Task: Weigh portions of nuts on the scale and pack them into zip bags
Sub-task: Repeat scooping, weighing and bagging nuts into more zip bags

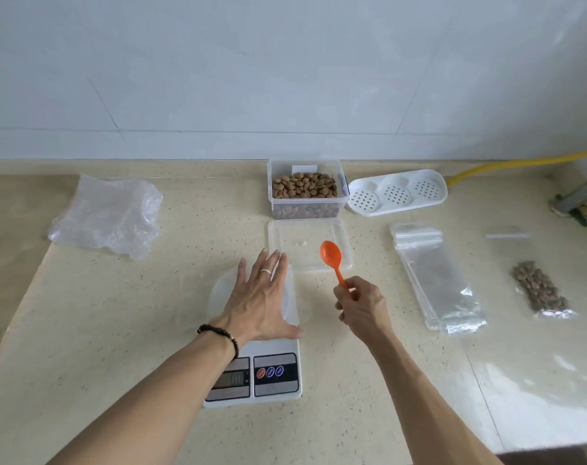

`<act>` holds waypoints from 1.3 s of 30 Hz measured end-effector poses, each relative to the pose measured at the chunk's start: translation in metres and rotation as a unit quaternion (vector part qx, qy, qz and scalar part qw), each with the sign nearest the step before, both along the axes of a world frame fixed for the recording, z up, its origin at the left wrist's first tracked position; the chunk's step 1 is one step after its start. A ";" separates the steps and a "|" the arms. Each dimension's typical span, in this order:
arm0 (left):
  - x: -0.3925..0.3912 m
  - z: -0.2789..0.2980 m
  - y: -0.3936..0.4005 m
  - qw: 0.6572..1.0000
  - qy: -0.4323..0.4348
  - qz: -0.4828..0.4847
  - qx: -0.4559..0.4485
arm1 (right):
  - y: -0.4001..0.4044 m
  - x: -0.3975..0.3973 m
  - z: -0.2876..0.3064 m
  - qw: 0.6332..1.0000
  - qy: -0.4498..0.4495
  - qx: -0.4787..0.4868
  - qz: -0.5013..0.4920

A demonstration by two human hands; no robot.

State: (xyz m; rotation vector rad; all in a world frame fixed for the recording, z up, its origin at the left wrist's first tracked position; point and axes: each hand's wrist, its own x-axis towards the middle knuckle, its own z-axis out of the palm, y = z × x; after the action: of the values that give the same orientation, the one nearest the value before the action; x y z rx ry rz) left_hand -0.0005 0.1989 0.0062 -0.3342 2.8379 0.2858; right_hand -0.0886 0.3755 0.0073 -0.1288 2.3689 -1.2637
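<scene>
Nearest, the scale [253, 377] sits on a speckled beige counter [101, 364] below a pale tiled wall [218, 78]. Left hand [263, 297] lies flat, fingers straight, on its platform; right hand [360, 305] pinches an orange spoon [332, 258]. Nuts [303, 186] fill a tub [307, 211] at 12 o'clock; bags [436, 280] lie at 3.

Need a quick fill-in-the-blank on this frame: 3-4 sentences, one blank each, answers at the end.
1. The right hand holds an orange ____ by its handle.
2. The left hand lies flat on a clear bag on the ____.
3. The open nut container stands directly behind its clear ____.
4. The filled bag of nuts lies to the right of the stack of ____ zip bags.

Answers: spoon; scale; lid; empty
</scene>
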 end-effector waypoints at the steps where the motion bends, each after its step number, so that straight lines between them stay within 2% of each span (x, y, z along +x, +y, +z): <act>1: -0.004 0.001 0.001 1.000 -0.006 0.003 -0.001 | -0.004 -0.004 0.002 1.000 -0.003 -0.002 0.009; 6: -0.011 0.009 0.006 0.999 0.001 0.036 0.008 | -0.021 -0.019 0.009 0.997 -0.055 -0.020 0.053; 11: -0.006 0.030 0.011 0.989 0.071 0.093 0.096 | -0.033 -0.024 0.022 0.976 -0.159 -0.084 0.121; 15: -0.011 0.047 0.011 0.979 0.132 0.116 0.108 | -0.044 -0.036 0.032 0.978 -0.145 -0.089 0.118; 19: -0.019 0.060 0.012 0.983 0.106 0.124 0.087 | -0.049 -0.044 0.043 0.965 -0.170 -0.132 0.151; 22: -0.023 0.063 0.009 0.986 0.075 0.134 0.065 | -0.055 -0.049 0.048 0.963 -0.158 -0.137 0.172; 28: -0.031 0.066 -0.009 0.964 0.153 0.179 0.123 | -0.072 -0.062 0.052 0.970 -0.128 -0.118 0.169; 32: -0.043 0.070 -0.030 0.965 0.158 0.171 0.117 | -0.083 -0.078 0.062 0.980 -0.127 -0.113 0.101; 36: -0.062 0.076 -0.052 0.969 0.160 0.149 0.115 | -0.084 -0.108 0.072 0.996 -0.025 -0.033 0.081; 39: -0.079 0.072 -0.070 0.970 0.175 0.134 0.100 | -0.082 -0.131 0.079 0.998 0.018 -0.030 0.046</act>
State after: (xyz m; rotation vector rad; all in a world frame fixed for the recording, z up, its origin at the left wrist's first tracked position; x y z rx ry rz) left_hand -0.0800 0.1285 0.0786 -0.6870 3.0630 0.7474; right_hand -0.2193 0.2938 0.0859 -0.2779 2.3287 -1.2984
